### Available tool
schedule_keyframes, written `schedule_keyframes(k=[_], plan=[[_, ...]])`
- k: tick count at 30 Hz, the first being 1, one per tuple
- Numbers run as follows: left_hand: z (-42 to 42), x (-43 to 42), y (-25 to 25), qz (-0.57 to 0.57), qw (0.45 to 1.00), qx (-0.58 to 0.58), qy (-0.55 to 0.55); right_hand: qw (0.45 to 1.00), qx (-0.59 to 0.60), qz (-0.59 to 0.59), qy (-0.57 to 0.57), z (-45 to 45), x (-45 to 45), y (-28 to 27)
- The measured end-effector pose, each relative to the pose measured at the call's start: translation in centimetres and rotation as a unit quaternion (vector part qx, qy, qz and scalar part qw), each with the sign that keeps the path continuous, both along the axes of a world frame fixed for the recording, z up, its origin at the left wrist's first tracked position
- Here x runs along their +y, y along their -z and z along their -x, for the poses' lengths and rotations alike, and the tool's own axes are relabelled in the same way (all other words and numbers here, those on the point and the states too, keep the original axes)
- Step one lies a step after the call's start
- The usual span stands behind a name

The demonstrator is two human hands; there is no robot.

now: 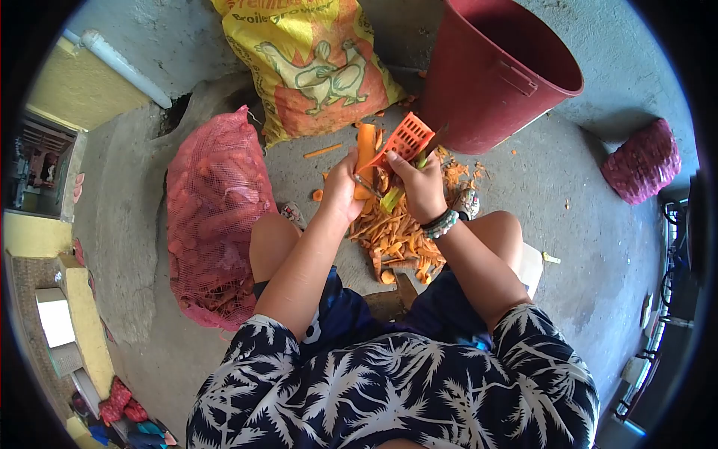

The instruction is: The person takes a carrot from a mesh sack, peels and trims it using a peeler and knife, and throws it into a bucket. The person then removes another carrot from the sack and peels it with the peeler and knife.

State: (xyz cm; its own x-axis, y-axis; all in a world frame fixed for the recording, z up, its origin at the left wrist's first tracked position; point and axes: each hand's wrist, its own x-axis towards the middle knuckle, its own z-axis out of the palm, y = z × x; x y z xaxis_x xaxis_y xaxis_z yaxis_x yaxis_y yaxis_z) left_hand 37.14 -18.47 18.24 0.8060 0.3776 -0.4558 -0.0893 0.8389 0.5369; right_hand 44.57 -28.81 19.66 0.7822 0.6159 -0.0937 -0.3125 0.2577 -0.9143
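A peeled orange carrot (pixel 366 150) stands upright in my left hand (pixel 345 187), whose fingers are wrapped round it. My right hand (pixel 422 183) is closed on an orange slotted tool (pixel 410 136), with the thumb on its near end. Something yellow-green (pixel 391 198) shows just under the right hand, next to the tool. The two hands are close together above a heap of orange peels (pixel 396 236) on the floor between my feet.
A red mesh sack of carrots (pixel 217 209) lies at the left. Ahead stands a yellow printed sack (pixel 321 75), with a tall red bin (pixel 493 82) beside it. A purple mesh sack (pixel 643 161) rests by the right wall. A loose carrot piece (pixel 323 151) lies on the floor.
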Motion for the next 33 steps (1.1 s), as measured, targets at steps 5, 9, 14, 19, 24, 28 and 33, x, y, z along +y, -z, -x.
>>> schedule_keyframes(k=[5, 9, 14, 19, 24, 28, 33], plan=[[0.9, -0.7, 1.2, 0.001, 0.999, -0.004, 0.051, 0.997, -0.021, -0.027, 0.074, -4.5, 1.0, 0.5], [0.8, -0.4, 1.4, -0.011, 0.997, 0.002, 0.075, 0.995, -0.045, -0.004, 0.092, -7.8, 1.6, 2.5], [2.5, -0.4, 0.7, -0.077, 0.974, -0.047, 0.207, 0.958, -0.151, 0.006, 0.242, -12.8, 0.8, 2.9], [1.8, 1.1, 1.1, -0.006, 0.994, -0.028, 0.108, 0.983, -0.087, -0.013, 0.162, -9.0, -0.9, 0.2], [-0.2, 0.2, 0.8, -0.045, 0.996, 0.043, -0.058, 0.998, 0.024, -0.003, 0.060, 0.7, 0.2, -0.5], [0.0, -1.1, -0.9, -0.045, 0.996, 0.004, -0.079, 0.996, 0.035, -0.015, 0.083, 1.6, 1.0, 0.8], [0.3, -1.3, -0.6, -0.028, 0.997, -0.024, -0.071, 0.998, 0.042, -0.013, 0.044, 0.5, 0.8, 1.1]])
